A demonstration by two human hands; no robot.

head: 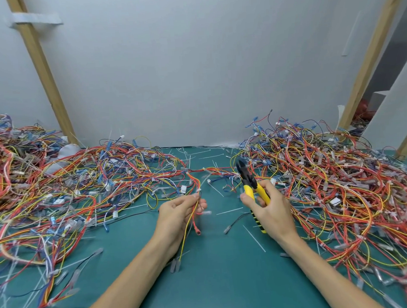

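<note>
My left hand (179,211) pinches a thin bundle of red and yellow wires (195,185) just below a small white cable tie. The bundle runs up to the harness stretched across the table and hangs down past my palm. My right hand (270,207) grips yellow-and-black cutting pliers (249,179) by the handles. Their dark jaws point up and away, a hand's width to the right of the wire bundle and apart from it.
Large tangles of red, yellow and blue wire harnesses lie on the green table (219,272), one pile at the left (56,186) and one at the right (342,181). Cut white cable ties (254,238) lie scattered between. A grey wall and slanted wooden posts (42,73) stand behind.
</note>
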